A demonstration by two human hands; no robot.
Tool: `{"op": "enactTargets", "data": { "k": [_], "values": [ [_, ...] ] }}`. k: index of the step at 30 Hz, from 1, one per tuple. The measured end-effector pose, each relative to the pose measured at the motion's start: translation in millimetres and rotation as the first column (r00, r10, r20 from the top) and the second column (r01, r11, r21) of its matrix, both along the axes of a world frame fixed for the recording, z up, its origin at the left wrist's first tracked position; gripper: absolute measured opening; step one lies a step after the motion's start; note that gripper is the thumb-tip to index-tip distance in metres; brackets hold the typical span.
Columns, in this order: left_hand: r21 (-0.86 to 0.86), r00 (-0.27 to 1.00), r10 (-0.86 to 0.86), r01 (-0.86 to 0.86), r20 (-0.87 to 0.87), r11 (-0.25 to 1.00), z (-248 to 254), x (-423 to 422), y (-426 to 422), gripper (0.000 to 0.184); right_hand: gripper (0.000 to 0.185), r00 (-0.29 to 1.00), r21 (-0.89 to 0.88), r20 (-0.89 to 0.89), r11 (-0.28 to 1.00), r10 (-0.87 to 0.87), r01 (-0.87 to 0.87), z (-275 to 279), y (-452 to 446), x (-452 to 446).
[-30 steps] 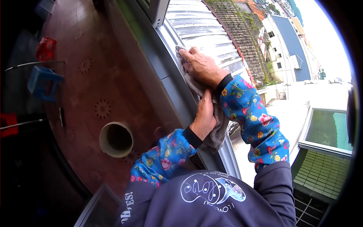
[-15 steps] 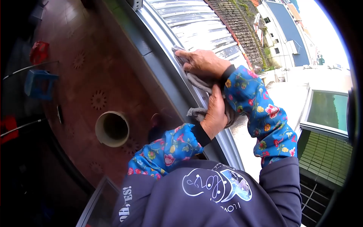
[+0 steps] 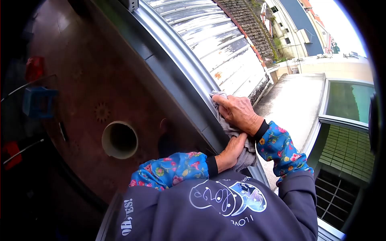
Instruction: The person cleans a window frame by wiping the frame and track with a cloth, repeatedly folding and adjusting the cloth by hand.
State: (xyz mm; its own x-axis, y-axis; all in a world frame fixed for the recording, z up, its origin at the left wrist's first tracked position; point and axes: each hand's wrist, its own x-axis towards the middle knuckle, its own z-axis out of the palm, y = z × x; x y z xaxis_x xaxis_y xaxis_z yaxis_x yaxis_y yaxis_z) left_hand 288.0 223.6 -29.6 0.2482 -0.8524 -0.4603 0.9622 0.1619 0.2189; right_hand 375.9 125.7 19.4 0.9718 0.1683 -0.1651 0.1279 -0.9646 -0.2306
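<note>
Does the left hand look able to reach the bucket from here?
Probably not: the left hand is on the grey cloth, and the bucket stands down on the floor, beyond the ledge.

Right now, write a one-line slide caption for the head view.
Right hand and left hand on a grey cloth along a metal window track, with a round bucket on the floor.

i see a blue stool (image 3: 39, 92) on the reddish floor (image 3: 80, 90), a red object (image 3: 34, 68) near it and, outside, a ridged metal roof (image 3: 213, 34).
</note>
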Motion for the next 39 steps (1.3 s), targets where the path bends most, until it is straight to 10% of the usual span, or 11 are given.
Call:
{"op": "enactTargets", "data": {
  "k": [6,12,15,16,19,20,23,31,39],
  "values": [
    [0.094,0.988,-0.092,0.104,-0.125,0.99,-4.8,1.8,-3.0,0.038,0.027,0.997,-0.001,0.07,1.0,-0.005,0.005,-0.4,0.4,-2.2],
    [0.001,0.931,0.189,-0.199,0.313,0.98,-2.1,25.9,3.2,0.037,0.027,0.989,0.066,0.145,0.998,0.001,-0.01,-7.0,8.0,43.7],
    [-0.053,0.909,0.395,-0.405,-0.132,0.913,1.1,78.0,1.6,0.038,0.027,0.992,0.08,0.123,0.996,0.022,-0.031,-9.3,18.7,104.4],
    [-0.069,0.895,0.431,-0.426,0.115,0.902,1.1,87.1,1.7,0.038,0.029,0.996,0.085,0.084,0.996,0.03,-0.037,-5.9,19.1,117.1],
    [-0.076,0.809,0.568,-0.563,0.152,0.823,18.8,109.8,-5.4,0.04,0.033,0.996,0.086,0.071,0.995,0.049,-0.055,14.5,23.4,148.2],
    [-0.07,0.682,0.551,-0.596,0.481,0.8,20.5,119.5,-0.5,0.042,0.035,0.99,0.13,0.127,0.989,0.059,-0.076,11.4,23.0,162.5],
    [-0.115,0.779,0.62,-0.626,-0.093,0.771,38.2,179.3,8.4,0.043,0.037,0.984,0.112,0.148,0.987,0.098,-0.115,3.4,31.8,214.5],
    [-0.066,0.774,0.618,-0.63,-0.137,0.774,36.2,145.1,-13.9,0.053,0.059,0.954,0.103,-0.139,0.962,0.266,-0.253,3.1,23.8,194.9],
    [-0.113,0.987,0.155,-0.15,0.04,0.982,24.1,9.2,-24.4,0.051,0.062,0.94,0.122,-0.291,0.982,0.177,-0.147,6.4,-15.9,41.0]
  ]
}}
